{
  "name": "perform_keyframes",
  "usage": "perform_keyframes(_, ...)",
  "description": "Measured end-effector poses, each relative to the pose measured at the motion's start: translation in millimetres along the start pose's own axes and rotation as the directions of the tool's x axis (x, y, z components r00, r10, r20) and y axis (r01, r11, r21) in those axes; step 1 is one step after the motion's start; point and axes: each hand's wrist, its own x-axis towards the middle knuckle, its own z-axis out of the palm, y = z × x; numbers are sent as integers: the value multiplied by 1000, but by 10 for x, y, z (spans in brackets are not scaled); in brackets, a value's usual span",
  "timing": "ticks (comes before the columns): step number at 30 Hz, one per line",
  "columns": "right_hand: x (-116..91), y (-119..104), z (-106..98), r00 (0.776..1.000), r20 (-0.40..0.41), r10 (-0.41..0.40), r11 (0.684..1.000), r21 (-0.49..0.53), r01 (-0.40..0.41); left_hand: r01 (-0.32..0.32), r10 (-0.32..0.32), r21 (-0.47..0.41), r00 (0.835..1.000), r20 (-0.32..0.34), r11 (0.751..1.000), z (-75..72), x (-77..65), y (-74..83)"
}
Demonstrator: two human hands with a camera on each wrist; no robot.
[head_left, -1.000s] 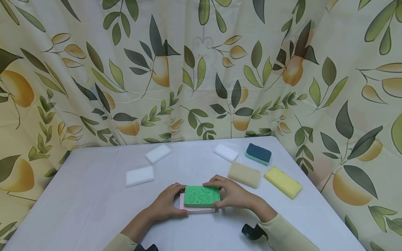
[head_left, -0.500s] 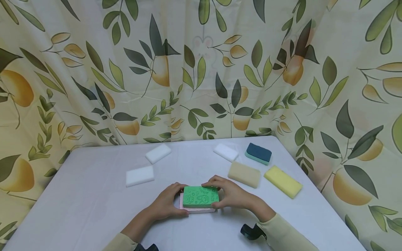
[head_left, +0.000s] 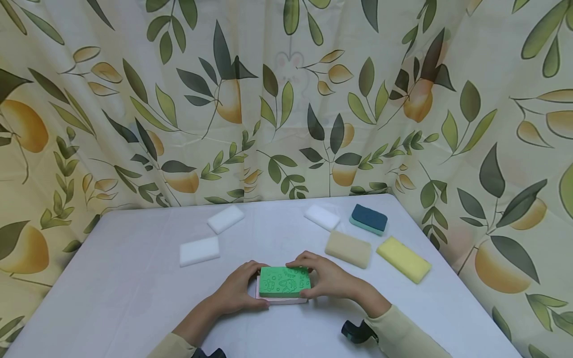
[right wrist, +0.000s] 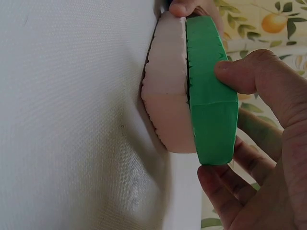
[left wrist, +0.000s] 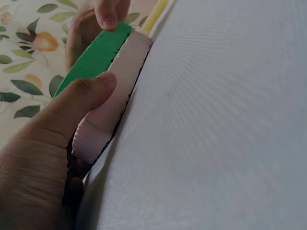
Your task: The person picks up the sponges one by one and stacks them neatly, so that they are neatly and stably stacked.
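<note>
A green sponge (head_left: pixel 284 282) with an embossed pattern lies flat on top of a pale pink sponge (right wrist: pixel 168 96), which rests on the white tablecloth. My right hand (head_left: pixel 333 278) grips the green sponge at its right end, thumb on the near side and fingers on the far side. From the left, my left hand (head_left: pixel 239 290) holds the pink sponge between its thumb at the near edge and its fingers behind. In the right wrist view the two sponges sit face to face, their ends nearly lined up. Most of the pink sponge's top is hidden under the green one.
Two white sponges lie at the left, one nearer (head_left: pixel 199 251) and one farther (head_left: pixel 226 219). Toward the right are another white sponge (head_left: pixel 322 218), a dark blue and teal sponge (head_left: pixel 368 219), a beige sponge (head_left: pixel 347 248) and a yellow sponge (head_left: pixel 404 259). A patterned curtain (head_left: pixel 286 99) hangs behind the table.
The green sponge has slid slightly to the left and toward the body over the pink one, my right hand moving with it. My left hand and the pink sponge stay in place.
</note>
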Motion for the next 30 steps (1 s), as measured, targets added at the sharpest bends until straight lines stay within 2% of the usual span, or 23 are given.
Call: perform_keyframes(30,43,33,37,1000,24,19,1000,-3,-18,31,-30,-20,999,16,999,-4,-8,39)
